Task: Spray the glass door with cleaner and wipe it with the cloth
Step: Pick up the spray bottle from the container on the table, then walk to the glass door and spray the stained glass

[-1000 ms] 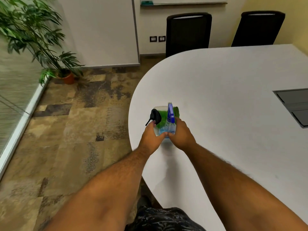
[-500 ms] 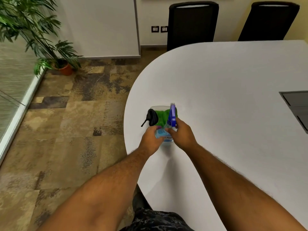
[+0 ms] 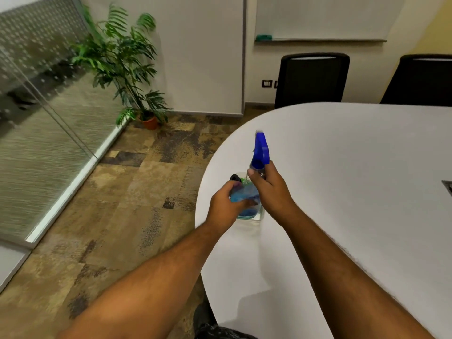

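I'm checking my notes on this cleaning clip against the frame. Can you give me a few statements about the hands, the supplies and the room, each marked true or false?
1. The right hand holds the spray bottle by its neck, lifted above the clear container. True.
2. The left hand is empty. False: it grips a blue cloth.
3. The container stands on the floor. False: it stands on the white table, near its rounded edge.
4. A potted plant stands on the floor beside the glass wall. True.
5. Two dark chairs stand at the far side of the table. True.
6. The spray bottle's head is red. False: it is blue.
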Demonstrator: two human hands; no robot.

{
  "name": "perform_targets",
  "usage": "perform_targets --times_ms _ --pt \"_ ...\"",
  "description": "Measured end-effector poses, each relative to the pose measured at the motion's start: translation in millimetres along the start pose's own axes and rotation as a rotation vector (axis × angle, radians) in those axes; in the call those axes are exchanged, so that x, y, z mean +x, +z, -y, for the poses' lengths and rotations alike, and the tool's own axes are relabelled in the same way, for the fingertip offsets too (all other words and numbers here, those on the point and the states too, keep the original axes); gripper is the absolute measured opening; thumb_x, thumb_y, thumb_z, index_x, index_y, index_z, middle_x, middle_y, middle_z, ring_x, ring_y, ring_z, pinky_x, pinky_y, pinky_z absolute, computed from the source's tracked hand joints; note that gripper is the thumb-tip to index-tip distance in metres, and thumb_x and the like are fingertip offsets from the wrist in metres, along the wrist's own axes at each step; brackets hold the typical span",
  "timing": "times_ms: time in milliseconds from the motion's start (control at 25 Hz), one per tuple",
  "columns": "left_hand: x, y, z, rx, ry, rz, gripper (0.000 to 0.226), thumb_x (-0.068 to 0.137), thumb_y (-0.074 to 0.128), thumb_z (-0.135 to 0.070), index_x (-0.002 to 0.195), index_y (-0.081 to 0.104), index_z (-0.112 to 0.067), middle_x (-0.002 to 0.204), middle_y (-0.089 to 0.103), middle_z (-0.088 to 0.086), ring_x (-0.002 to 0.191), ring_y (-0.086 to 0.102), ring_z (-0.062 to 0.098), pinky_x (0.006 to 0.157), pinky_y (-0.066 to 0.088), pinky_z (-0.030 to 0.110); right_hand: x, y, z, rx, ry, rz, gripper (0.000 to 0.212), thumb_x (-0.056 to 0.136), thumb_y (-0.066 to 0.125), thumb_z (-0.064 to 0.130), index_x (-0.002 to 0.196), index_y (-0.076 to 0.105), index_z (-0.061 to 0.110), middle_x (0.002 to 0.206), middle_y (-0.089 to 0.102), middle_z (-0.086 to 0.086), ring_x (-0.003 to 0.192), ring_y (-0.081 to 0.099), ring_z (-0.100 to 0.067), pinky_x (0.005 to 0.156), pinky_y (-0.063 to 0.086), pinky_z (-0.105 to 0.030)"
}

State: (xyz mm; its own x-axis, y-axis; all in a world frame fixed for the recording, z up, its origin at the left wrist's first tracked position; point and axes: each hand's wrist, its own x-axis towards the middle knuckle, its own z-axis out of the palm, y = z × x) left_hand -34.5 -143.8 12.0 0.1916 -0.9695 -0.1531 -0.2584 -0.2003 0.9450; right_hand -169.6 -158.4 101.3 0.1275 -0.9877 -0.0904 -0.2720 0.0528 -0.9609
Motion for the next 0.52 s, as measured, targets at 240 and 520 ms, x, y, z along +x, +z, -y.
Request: perform_targets --times_ms 240,520 --pt "-69.5 -22.0 -23.5 -0.039 0.085 -0.19 0.034 0.092 0.086 -0.021 0.121 0.069 -0.026 0.118 0.076 -0.009 0.108 0.073 0.006 0.097 0.062 0.028 -30.5 11.0 24.9 0.099 -0.195 0.032 0.071 0.103 0.071 0.026 0.16 0.029 0.033 0.105 0.069 0.013 0.097 0.073 -0.009 0.083 0.056 -0.013" --pt "-137.7 -97.2 -21.4 -0.095 0.085 -0.408 0.048 0.084 0.092 -0.015 0.127 0.072 -0.024 0.122 0.079 -0.008 0.117 0.075 0.011 0.103 0.064 0.039 -79.7 80.5 75.6 0.161 -0.443 0.244 0.072 0.093 0.072 0.011 0.154 0.042 0.037 0.095 0.066 0.041 0.088 0.068 0.001 0.077 0.056 -0.014"
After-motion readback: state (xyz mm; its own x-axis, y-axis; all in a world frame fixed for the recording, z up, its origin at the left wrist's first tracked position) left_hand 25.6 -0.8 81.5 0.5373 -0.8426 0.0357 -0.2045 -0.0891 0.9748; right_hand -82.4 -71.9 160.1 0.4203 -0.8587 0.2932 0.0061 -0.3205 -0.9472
